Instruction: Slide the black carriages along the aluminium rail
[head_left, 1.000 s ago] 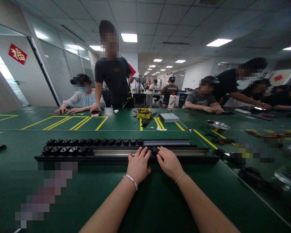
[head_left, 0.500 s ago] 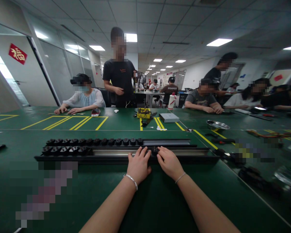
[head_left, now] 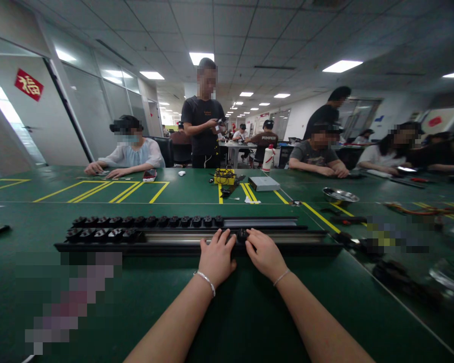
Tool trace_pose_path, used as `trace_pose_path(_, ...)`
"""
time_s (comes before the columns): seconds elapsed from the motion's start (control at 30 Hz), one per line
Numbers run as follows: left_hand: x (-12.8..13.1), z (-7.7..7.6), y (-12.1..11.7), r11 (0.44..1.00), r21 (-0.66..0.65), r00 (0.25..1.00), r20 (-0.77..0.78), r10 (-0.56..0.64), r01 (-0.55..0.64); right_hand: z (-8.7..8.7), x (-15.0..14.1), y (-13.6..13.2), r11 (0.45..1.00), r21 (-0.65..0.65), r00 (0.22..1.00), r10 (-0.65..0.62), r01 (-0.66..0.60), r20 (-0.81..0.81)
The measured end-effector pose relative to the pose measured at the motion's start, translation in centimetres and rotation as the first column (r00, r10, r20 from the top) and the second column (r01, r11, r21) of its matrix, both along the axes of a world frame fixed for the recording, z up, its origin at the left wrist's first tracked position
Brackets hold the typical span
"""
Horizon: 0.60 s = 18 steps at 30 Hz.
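Observation:
A long black track with a bright metal inner strip lies across the table in front of me. My left hand rests on it, palm down and fingers apart, just left of a small black socket module. Curled against that module's right side, my right hand holds it at the track; its lower part is hidden. Several like modules sit in the track's left end, one of them a black socket module. Behind runs a second track, its left part filled with a row of modules.
The green table carries yellow tape lines. Beyond the tracks are a yellow box with cables, a grey box and a metal bowl. Dark parts and wires lie at right. Co-workers sit opposite; one person stands.
My hands and the socket module look unmoved. Across the table, the standing person has shifted right and now holds a small object in both hands. Another person at back right has moved left.

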<state>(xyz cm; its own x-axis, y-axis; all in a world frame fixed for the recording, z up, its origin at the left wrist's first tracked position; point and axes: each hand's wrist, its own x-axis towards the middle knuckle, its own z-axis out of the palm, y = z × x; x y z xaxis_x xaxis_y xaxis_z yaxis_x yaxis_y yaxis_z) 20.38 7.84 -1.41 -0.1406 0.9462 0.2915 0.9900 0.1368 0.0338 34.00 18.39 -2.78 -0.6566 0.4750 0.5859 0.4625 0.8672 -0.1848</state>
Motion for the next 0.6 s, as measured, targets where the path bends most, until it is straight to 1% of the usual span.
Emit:
trace_pose_path(0.17,0.03,-0.03,0.05,1.000,0.007,1.000,0.006,-0.001,0.001,-0.05,0.00,0.05,1.000,0.011,1.000,0.003,-0.003,-0.010)
trace_pose_path(0.47,0.20,0.40,0.08,0.999,-0.037,1.000,0.007,0.018,-0.017,-0.01,0.08,0.05,1.000,0.013,0.999,0.009,-0.009,-0.036)
trace_pose_path(0.6,0.25,0.54,0.07,0.999,-0.037,1.000,0.012,0.021,-0.020,0.25,0.13,-0.19,0.999,0.003,0.999,-0.033,0.033,-0.002)
